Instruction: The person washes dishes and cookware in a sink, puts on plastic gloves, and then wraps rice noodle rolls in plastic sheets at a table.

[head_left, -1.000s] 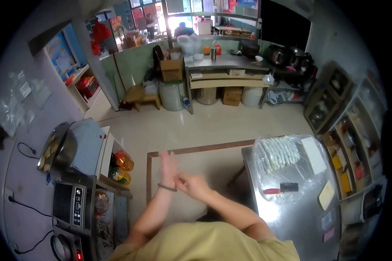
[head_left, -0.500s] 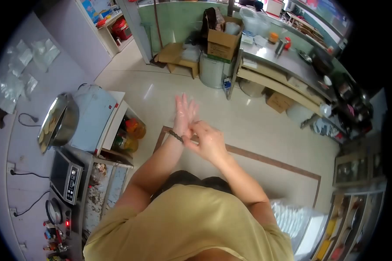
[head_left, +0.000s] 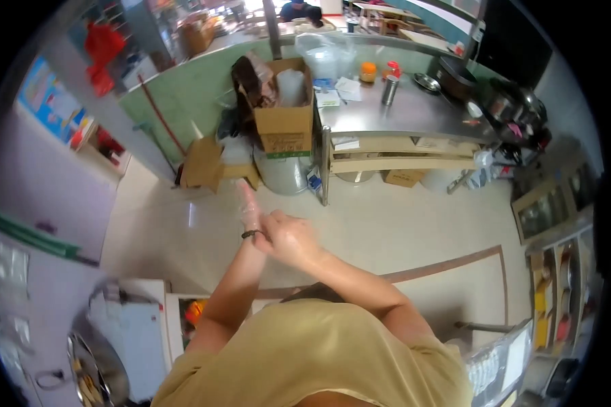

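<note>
My left hand (head_left: 251, 216) is stretched out in front of me, seen edge-on, with its fingers straight. A clear disposable plastic glove (head_left: 245, 195) covers it and crinkles near the fingertips. A dark beaded bracelet (head_left: 250, 233) circles the left wrist. My right hand (head_left: 288, 237), bare, is closed at the base of the left hand, its fingers bent against the glove's cuff area just above the bracelet. The exact pinch of the right fingertips is partly hidden.
Ahead stands a steel counter (head_left: 414, 117) with jars, papers and pans. Left of it, an open cardboard box (head_left: 283, 123) rests on a metal bin (head_left: 284, 178). A steel bowl (head_left: 119, 370) is at lower left, shelves (head_left: 553, 298) at right.
My view has turned and lifted toward the counter. The left hand has rotated from spread palm to edge-on, and the right hand stays at its wrist.
</note>
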Demonstrator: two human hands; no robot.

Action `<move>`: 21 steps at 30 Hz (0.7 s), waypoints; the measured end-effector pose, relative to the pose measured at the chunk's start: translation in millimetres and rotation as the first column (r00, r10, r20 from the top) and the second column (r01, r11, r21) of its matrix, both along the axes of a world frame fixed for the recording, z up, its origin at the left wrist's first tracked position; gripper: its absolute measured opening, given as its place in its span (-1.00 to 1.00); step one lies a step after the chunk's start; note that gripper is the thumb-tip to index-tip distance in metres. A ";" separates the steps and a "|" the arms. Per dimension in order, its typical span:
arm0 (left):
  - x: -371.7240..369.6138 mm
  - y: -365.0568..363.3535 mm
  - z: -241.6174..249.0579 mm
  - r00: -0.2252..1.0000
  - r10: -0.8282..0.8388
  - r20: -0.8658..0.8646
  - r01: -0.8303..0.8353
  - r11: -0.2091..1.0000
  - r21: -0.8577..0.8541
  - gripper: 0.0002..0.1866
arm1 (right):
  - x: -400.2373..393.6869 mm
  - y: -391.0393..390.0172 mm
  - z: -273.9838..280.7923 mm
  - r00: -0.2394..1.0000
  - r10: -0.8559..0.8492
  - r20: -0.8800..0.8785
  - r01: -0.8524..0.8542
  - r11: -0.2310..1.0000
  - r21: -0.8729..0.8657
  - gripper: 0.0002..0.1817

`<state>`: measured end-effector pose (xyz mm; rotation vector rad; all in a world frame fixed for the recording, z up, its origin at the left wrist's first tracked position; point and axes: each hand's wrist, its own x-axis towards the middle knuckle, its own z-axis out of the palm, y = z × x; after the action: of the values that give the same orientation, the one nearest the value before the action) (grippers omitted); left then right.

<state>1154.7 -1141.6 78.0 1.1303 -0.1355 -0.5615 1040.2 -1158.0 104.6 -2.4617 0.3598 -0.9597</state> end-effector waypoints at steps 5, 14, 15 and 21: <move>108.0 -60.1 -65.1 0.943 0.006 0.332 -0.049 0.992 0.120 -0.12 | 84.6 -74.7 -23.3 0.995 0.084 -0.062 -0.078 0.993 0.088 -0.77; 218.0 -144.2 -26.7 0.981 0.109 -0.159 -0.106 0.994 0.028 -0.08 | 217.8 -237.3 -37.7 0.875 0.483 0.042 -0.481 0.854 0.198 -0.83; 236.5 -147.1 -14.8 0.930 0.044 -0.365 -0.076 0.994 -0.075 -0.08 | 232.2 -277.8 -36.0 0.888 0.449 0.095 -0.459 0.866 0.199 -0.82; 305.9 -142.1 -3.0 0.929 0.227 -0.292 -0.253 0.966 -0.054 -0.15 | 316.8 -568.9 -133.3 0.843 -0.423 -0.333 0.508 0.829 0.232 -0.78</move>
<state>1460.6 -1283.7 75.0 0.9495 0.2229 -0.4871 1357.0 -1726.9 -28.7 -2.2405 1.1688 -0.6690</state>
